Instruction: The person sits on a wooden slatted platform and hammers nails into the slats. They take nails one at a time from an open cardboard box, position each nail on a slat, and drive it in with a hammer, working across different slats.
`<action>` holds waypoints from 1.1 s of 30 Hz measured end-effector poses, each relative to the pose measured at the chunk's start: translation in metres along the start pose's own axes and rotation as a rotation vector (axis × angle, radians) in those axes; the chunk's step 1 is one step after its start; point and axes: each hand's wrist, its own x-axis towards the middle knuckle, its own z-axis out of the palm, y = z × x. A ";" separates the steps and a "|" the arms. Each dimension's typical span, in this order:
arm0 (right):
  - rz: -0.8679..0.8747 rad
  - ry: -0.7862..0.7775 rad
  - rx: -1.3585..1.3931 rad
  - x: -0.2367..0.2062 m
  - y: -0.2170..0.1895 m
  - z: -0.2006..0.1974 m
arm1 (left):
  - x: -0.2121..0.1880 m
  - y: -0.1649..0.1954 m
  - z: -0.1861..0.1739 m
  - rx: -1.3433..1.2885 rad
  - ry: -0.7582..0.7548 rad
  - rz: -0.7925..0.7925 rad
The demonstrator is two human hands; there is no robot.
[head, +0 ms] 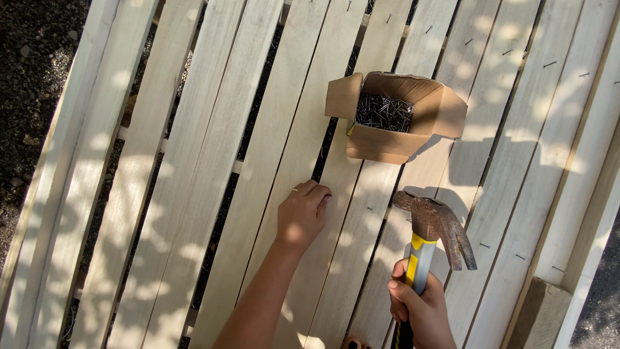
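While the left hand (302,213) rests on a pale slat (336,213) with its fingers (316,192) curled together, the right hand (420,309) holds a hammer (431,226) raised just beside it. The right fingers are wrapped fully around the yellow and grey handle, low on the grip, and the rusty head hangs a little to the right of the left hand, above the next slat.

The left fingertips are pinched close at the edge of the slat, next to the dark gap between the boards. They look as if they pinch a nail upright there, but the nail itself is too small to see, so I cannot tell if they really hold one.

To do this step well, I think the left fingers should keep the nail straight and hold it low near the wood, and the first blows should be light, with the flat face of the hammer meeting the nail squarely. After the nail stands alone, the left hand should move away before stronger blows.

The box (394,116) of nails lies open on the slats, above both hands and well apart from the fingers, its flaps spread. Some nails are already in the boards at the upper right.
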 end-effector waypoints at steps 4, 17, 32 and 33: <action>0.014 -0.053 -0.002 -0.002 0.005 0.001 | 0.000 0.001 0.003 0.060 -0.036 -0.009; -0.011 -0.001 -0.149 -0.007 -0.003 0.030 | 0.003 0.000 0.001 0.160 -0.055 0.119; -0.120 -0.059 -0.242 -0.004 -0.009 0.044 | 0.005 0.002 0.003 0.135 0.020 0.093; -0.113 -0.061 -0.244 -0.004 -0.009 0.045 | 0.005 0.002 0.002 0.128 0.021 0.091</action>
